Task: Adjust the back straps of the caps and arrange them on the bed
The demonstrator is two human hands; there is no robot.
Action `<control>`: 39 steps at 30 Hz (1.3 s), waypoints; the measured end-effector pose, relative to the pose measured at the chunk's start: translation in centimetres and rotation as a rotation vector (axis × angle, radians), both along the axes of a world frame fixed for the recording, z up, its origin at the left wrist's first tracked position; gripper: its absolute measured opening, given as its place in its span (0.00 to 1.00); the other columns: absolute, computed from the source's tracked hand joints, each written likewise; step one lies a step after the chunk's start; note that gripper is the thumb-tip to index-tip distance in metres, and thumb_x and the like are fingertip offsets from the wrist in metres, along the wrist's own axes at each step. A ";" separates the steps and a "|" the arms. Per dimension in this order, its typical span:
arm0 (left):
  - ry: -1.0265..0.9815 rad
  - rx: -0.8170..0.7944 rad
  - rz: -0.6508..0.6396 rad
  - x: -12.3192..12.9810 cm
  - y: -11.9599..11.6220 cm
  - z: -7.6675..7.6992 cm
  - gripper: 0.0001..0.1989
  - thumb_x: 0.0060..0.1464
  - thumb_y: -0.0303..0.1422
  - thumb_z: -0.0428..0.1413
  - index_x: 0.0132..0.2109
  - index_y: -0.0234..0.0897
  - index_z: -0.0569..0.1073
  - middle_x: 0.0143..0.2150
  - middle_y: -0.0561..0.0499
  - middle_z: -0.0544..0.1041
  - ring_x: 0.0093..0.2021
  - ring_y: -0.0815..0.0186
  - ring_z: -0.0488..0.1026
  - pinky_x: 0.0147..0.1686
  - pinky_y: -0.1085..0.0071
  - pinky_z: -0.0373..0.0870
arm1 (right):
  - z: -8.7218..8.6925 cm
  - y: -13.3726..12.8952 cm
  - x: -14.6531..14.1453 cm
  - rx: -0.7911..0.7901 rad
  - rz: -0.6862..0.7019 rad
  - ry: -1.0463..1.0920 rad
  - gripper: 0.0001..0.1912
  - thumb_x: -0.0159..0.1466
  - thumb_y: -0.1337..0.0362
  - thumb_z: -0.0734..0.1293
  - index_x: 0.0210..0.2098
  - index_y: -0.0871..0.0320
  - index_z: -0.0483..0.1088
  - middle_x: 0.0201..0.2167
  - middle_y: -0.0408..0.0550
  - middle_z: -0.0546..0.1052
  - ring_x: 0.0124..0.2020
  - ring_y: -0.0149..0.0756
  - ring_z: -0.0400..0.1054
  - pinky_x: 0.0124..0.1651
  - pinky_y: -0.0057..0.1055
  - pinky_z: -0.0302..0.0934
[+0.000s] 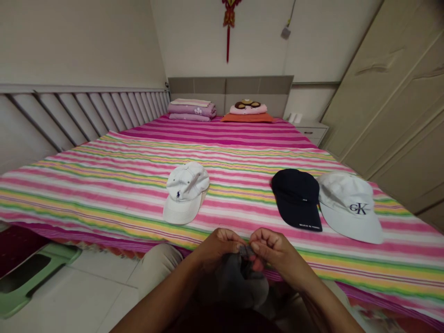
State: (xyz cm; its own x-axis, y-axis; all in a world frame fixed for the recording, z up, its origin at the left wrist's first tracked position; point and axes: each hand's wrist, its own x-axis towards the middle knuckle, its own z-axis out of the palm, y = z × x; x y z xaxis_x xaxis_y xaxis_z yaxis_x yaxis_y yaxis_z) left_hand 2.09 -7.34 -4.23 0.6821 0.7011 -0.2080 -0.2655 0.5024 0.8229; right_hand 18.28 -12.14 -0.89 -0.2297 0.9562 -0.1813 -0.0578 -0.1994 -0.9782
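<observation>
My left hand (218,247) and my right hand (272,249) meet just past the bed's near edge, fingertips pinching a small strap (246,251) at the top of a grey fabric cap (239,282). The cap hangs below my hands, its shape partly hidden by them. On the striped bedsheet (104,199) lie a white cap with a navy logo (185,192) ahead of my left hand, and a navy cap (296,199) ahead of my right. A white cap with "CK" lettering (350,208) overlaps the navy cap's right side.
My beige-trousered knee (161,268) is at the lower left, above a tiled floor and a green stool (38,277). A slatted rail (83,115) runs along the bed's left side. Folded bedding (192,110) and pillows (247,113) lie at the headboard (231,95). Wardrobe doors (385,101) stand right.
</observation>
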 end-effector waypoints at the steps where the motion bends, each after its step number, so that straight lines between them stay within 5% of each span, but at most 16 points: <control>1: -0.004 -0.007 0.009 0.0 0.0 0.0 0.10 0.33 0.30 0.64 0.28 0.29 0.77 0.21 0.48 0.76 0.22 0.71 0.70 0.26 0.76 0.63 | 0.0 -0.1 0.0 -0.020 0.006 0.029 0.16 0.51 0.53 0.67 0.28 0.60 0.62 0.18 0.40 0.71 0.15 0.26 0.65 0.19 0.22 0.56; 9: 0.040 0.001 0.022 0.0 0.0 -0.2 0.07 0.35 0.28 0.63 0.27 0.30 0.76 0.21 0.50 0.76 0.20 0.73 0.69 0.23 0.78 0.62 | -0.4 0.1 -0.4 0.004 -0.065 -0.045 0.16 0.50 0.53 0.67 0.27 0.59 0.61 0.15 0.35 0.66 0.12 0.23 0.58 0.16 0.21 0.49; 12: -0.009 -0.004 0.022 0.0 0.0 0.0 0.08 0.35 0.29 0.64 0.27 0.30 0.76 0.22 0.49 0.76 0.22 0.71 0.70 0.26 0.76 0.63 | -1.0 0.0 -0.3 0.067 -0.124 -0.065 0.19 0.50 0.52 0.66 0.35 0.58 0.62 0.19 0.36 0.65 0.14 0.23 0.58 0.18 0.22 0.51; 15: -0.015 -0.008 0.039 -0.1 0.1 0.1 0.10 0.33 0.29 0.64 0.27 0.29 0.76 0.23 0.49 0.76 0.23 0.71 0.70 0.27 0.75 0.63 | -1.6 -0.5 -0.5 0.114 -0.003 -0.139 0.24 0.52 0.56 0.67 0.46 0.56 0.61 0.22 0.38 0.66 0.19 0.28 0.61 0.22 0.25 0.54; 20: -0.019 -0.012 0.068 -0.1 0.2 0.0 0.10 0.34 0.28 0.64 0.28 0.29 0.74 0.23 0.49 0.75 0.24 0.70 0.70 0.27 0.75 0.63 | -2.1 -1.1 -1.3 0.306 -0.090 -0.381 0.20 0.55 0.63 0.64 0.48 0.54 0.65 0.20 0.41 0.67 0.22 0.32 0.61 0.26 0.28 0.56; 25: -0.050 -0.031 0.098 -0.1 0.0 0.4 0.10 0.33 0.26 0.63 0.26 0.32 0.70 0.21 0.54 0.71 0.21 0.74 0.66 0.23 0.78 0.58 | -1.6 -1.2 -1.6 0.342 -0.105 -0.434 0.14 0.55 0.64 0.64 0.41 0.54 0.71 0.19 0.41 0.68 0.20 0.32 0.62 0.24 0.27 0.57; 31: -0.067 -0.006 0.056 -0.3 -0.1 0.5 0.13 0.39 0.38 0.60 0.23 0.30 0.70 0.20 0.52 0.69 0.21 0.73 0.63 0.24 0.76 0.57 | -0.8 -1.2 -1.3 0.326 -0.069 -0.463 0.08 0.54 0.65 0.64 0.34 0.55 0.71 0.19 0.40 0.66 0.20 0.29 0.59 0.23 0.25 0.54; 39: -0.039 -0.018 0.065 -0.3 0.0 0.4 0.08 0.35 0.28 0.60 0.20 0.31 0.67 0.21 0.52 0.70 0.21 0.74 0.63 0.23 0.77 0.55 | -0.8 -1.2 -1.1 0.305 -0.072 -0.421 0.06 0.56 0.64 0.63 0.33 0.55 0.68 0.20 0.39 0.65 0.20 0.29 0.60 0.23 0.25 0.55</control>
State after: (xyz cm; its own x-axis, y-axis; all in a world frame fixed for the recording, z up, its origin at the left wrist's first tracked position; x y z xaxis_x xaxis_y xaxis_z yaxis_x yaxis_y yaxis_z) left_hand 1.79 -7.31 -3.85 0.6428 0.7407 -0.1953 -0.3300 0.4979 0.8020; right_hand 17.17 -13.32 -1.72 -0.1287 0.9907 0.0452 0.3502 0.0880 -0.9325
